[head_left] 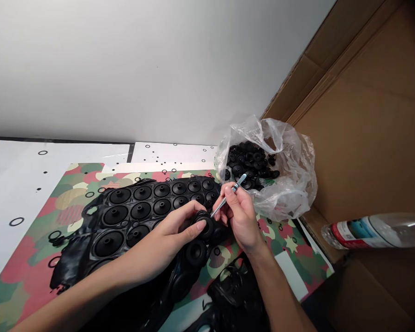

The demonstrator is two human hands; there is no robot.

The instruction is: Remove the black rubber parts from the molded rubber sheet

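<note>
Pale wall (124, 69) beside brown cardboard (370, 124)

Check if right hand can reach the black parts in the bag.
Likely yes: the right hand is close to the plastic bag, black parts mostly uncovered, though its metal tool may limit grip.

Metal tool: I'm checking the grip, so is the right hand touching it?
Touching: the head view shows the right hand holding the metal tool between thumb and fingers.

The head-worn camera is looking forward and down across the table (10, 184), facing a white panel (141, 69). It is viewing the left hand (181, 225) and right hand (239, 214) from close by, with cardboard (366, 115) bounding its right side.
</note>
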